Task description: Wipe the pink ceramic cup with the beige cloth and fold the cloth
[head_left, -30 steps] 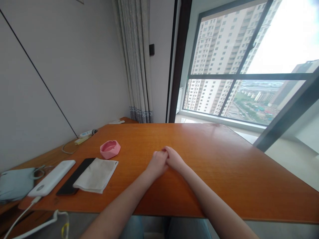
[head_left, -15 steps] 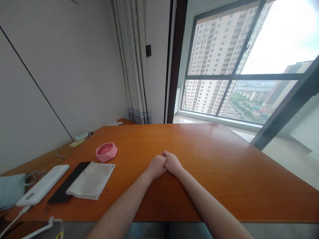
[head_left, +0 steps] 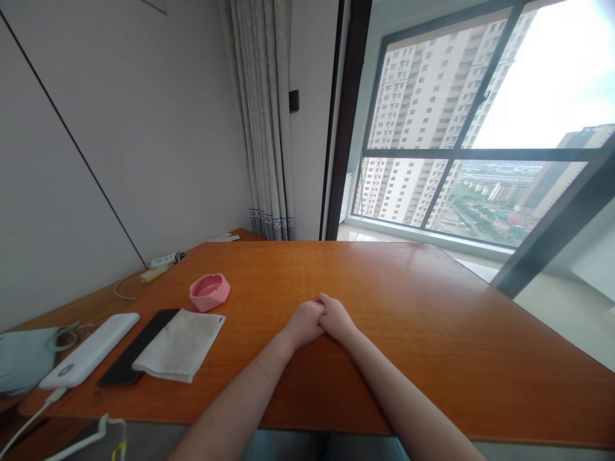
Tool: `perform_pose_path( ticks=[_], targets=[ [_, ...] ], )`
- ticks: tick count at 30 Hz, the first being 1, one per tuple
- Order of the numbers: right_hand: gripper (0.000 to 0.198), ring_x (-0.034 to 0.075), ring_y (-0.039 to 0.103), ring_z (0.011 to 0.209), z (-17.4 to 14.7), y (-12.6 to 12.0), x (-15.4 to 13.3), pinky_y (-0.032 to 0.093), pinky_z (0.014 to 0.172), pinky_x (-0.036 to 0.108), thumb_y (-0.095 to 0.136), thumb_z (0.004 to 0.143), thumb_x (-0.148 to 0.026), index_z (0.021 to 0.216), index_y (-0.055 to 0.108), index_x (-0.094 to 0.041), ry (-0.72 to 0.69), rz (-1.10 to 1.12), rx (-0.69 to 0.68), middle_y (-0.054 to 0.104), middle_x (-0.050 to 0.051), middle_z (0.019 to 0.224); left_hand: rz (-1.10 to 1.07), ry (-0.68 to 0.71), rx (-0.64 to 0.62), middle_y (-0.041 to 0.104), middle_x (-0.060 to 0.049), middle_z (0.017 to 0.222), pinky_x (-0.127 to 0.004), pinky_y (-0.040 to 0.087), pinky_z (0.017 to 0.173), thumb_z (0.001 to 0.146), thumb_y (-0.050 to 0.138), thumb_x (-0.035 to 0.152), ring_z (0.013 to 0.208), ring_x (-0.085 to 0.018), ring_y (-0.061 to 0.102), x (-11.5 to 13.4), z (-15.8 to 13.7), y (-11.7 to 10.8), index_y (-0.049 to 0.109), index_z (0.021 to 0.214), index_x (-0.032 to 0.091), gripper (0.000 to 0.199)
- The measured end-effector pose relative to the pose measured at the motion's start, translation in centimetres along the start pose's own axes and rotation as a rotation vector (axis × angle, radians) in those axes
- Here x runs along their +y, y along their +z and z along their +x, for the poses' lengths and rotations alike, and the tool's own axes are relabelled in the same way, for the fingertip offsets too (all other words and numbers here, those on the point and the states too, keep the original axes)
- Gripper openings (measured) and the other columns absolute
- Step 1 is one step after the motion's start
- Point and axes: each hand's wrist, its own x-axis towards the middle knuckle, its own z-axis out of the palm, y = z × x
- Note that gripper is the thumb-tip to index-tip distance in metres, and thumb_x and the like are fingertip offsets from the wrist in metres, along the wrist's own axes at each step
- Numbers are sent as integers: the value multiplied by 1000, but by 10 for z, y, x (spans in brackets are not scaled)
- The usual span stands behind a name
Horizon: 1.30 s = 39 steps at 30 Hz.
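Note:
My left hand [head_left: 307,323] and my right hand [head_left: 336,316] rest together on the wooden table, fingers folded into each other. Both are closed, and no object shows in either one; the inner sides of the palms are hidden. Off to the left of my hands lies a folded pale cloth [head_left: 180,346], partly over a flat black slab [head_left: 122,374] that looks like a phone. Behind the cloth sits a pink faceted ashtray [head_left: 210,293].
A white power bank [head_left: 89,352] with a cable plugged in lies at the table's left side, beside a pale blue pouch-like thing [head_left: 24,362]. A power strip [head_left: 163,260] is by the wall. The table [head_left: 432,358] reaches toward a large window [head_left: 446,186].
The view has tilted slightly, so the scene sits a little further right in the picture. My hands stay clasped in the same place on the table.

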Motion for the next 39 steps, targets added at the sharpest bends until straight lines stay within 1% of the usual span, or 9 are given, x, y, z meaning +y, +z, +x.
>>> perform_pose_path(
  ticks=[16, 20, 23, 26, 28, 30, 33, 36, 39],
  targets=[
    [26, 17, 58, 78, 0, 2, 2, 36, 66, 24, 50, 62, -5, 83, 57, -18, -9, -2, -18, 66, 4, 80, -27, -31, -46, 67, -9, 87, -28, 45, 72, 70, 54, 15, 83, -21, 62, -1, -1, -1, 63, 81, 14, 15],
    [7, 15, 53, 67, 0, 2, 1, 34, 60, 24, 52, 75, -17, 80, 57, -18, -13, 17, -26, 61, 1, 71, -39, -58, -82, 66, -6, 86, -26, 44, 72, 71, 54, 17, 81, -18, 60, -5, -2, -18, 62, 82, 17, 13],
    [16, 13, 50, 60, 0, 1, 0, 32, 57, 23, 47, 86, -29, 87, 59, -19, -3, 43, -37, 56, -1, 64, 90, -234, 49, 65, -6, 92, -31, 43, 82, 74, 56, 26, 89, -21, 59, -21, -9, -50, 62, 85, 19, 14],
    [18, 13, 50, 60, -1, -1, 0, 32, 57, 23, 46, 88, -31, 92, 60, -20, -10, 40, -52, 56, -2, 64, 373, -588, 309, 63, -10, 106, -43, 38, 93, 77, 54, 31, 102, -27, 55, -49, -27, -93, 60, 96, 18, 24],
    [17, 13, 51, 62, -2, -2, -1, 32, 58, 23, 47, 87, -30, 91, 60, -20, -19, 31, -62, 57, -1, 66, 524, -747, 444, 57, -13, 120, -48, 34, 96, 78, 53, 33, 113, -31, 49, -72, -46, -120, 56, 109, 18, 35],
    [16, 13, 53, 63, -2, -3, -3, 33, 59, 23, 48, 87, -29, 90, 61, -20, -25, 26, -77, 59, 0, 68, 581, -885, 456, 54, -16, 124, -52, 34, 95, 78, 52, 36, 115, -34, 47, -92, -67, -141, 53, 116, 17, 42],
    [16, 13, 54, 64, -3, -3, -5, 34, 60, 23, 48, 87, -28, 89, 61, -20, -24, 20, -87, 61, 0, 70, 521, -1009, 323, 57, -18, 119, -56, 36, 90, 81, 47, 43, 111, -38, 49, -114, -93, -154, 57, 111, 16, 42],
    [18, 14, 55, 66, -3, -4, -5, 35, 61, 23, 46, 88, -30, 87, 61, -20, -29, 27, -80, 62, 2, 72, 519, -991, 192, 62, -18, 109, -55, 37, 89, 82, 46, 41, 106, -37, 52, -125, -104, -150, 58, 109, 15, 39],
    [21, 14, 56, 68, -3, -5, -5, 35, 62, 24, 45, 89, -32, 84, 60, -19, -38, 36, -72, 63, 2, 74, 584, -926, 140, 64, -16, 104, -47, 42, 86, 83, 46, 34, 101, -32, 56, -129, -106, -143, 57, 107, 15, 33]
  ],
)
